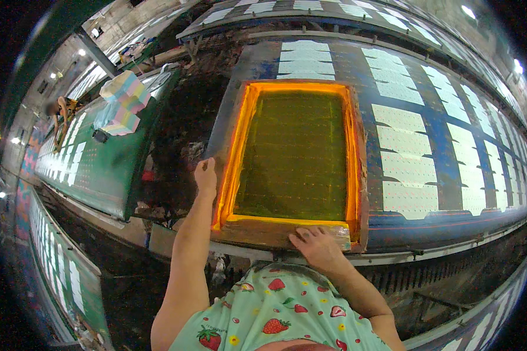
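A large screen-printing frame (pixel 357 169) lies flat on the long table before me, its inner border coated bright orange around a dark olive mesh (pixel 293 155). My right hand (pixel 321 248) is at the near rail, right of its middle, with the fingers bent over the wood. Just off the frame's left side, my left hand (pixel 205 176) is closed, fingertips drawn together; whatever may be between them is too small to see. Pale cut pieces (pixel 405 158) with small printed marks lie in columns right of the frame, and more (pixel 305 58) lie beyond it.
Left across a dark gap stands a green table (pixel 114 169) with pale pieces and stacked pastel bundles (pixel 123 102). Another person (pixel 61 114) leans over its far side. A metal rail (pixel 439 251) runs along my table's near edge. More printing tables stand at the back.
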Tool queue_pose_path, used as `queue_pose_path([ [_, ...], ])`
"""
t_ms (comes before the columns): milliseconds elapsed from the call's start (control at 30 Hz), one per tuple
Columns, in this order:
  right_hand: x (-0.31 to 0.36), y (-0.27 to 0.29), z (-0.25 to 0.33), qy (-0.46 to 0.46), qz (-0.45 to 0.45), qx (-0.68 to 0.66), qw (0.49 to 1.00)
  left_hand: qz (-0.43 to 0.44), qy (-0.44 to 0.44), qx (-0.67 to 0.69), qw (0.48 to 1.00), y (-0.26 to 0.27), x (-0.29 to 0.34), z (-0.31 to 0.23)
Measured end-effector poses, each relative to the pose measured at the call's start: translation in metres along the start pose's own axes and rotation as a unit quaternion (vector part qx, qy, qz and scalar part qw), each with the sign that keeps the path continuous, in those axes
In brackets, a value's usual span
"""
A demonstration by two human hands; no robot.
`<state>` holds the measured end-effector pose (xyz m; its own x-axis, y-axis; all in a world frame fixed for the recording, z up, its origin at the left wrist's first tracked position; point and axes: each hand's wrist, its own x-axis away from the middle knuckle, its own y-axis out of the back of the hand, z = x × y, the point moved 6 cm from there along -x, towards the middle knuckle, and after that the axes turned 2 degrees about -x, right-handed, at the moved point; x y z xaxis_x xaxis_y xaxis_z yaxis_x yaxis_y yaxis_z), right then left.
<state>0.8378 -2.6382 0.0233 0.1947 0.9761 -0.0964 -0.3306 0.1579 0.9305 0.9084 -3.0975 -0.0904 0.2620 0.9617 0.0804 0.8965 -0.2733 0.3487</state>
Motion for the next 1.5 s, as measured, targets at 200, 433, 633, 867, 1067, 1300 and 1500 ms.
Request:
queue_pose_path([
  [200, -0.036, 0.014, 0.023, -0.082, -0.11, 0.042, 0.99, 0.004, -0.09, -0.053, 0.995, 0.003, 0.004, -0.008],
  [433, -0.09, -0.003, 0.02, -0.214, 0.097, 0.034, 0.971, 0.016, -0.14, -0.012, 0.99, -0.001, 0.001, 0.003],
  [633, -0.076, -0.003, 0.038, -0.227, 0.095, 0.018, 0.969, 0.038, -0.137, 0.061, 0.988, -0.009, 0.0, 0.01],
  [867, -0.057, -0.024, 0.057, -0.216, 0.002, 0.065, 0.974, 0.077, -0.126, 0.055, 0.988, -0.007, 0.004, 0.005],
  [1067, -0.079, -0.032, 0.018, -0.159, -0.064, 0.112, 0.979, 0.07, -0.123, 0.072, 0.987, -0.006, 0.003, 0.006],
  [1300, -0.172, -0.014, -0.098, -0.125, -0.108, 0.128, 0.978, 0.06, -0.089, 0.082, 0.991, -0.004, 0.007, 0.0],
  [1500, -0.272, 0.004, -0.215, -0.141, -0.083, 0.162, 0.973, 0.025, -0.059, 0.042, 0.997, 0.003, 0.012, -0.008],
])
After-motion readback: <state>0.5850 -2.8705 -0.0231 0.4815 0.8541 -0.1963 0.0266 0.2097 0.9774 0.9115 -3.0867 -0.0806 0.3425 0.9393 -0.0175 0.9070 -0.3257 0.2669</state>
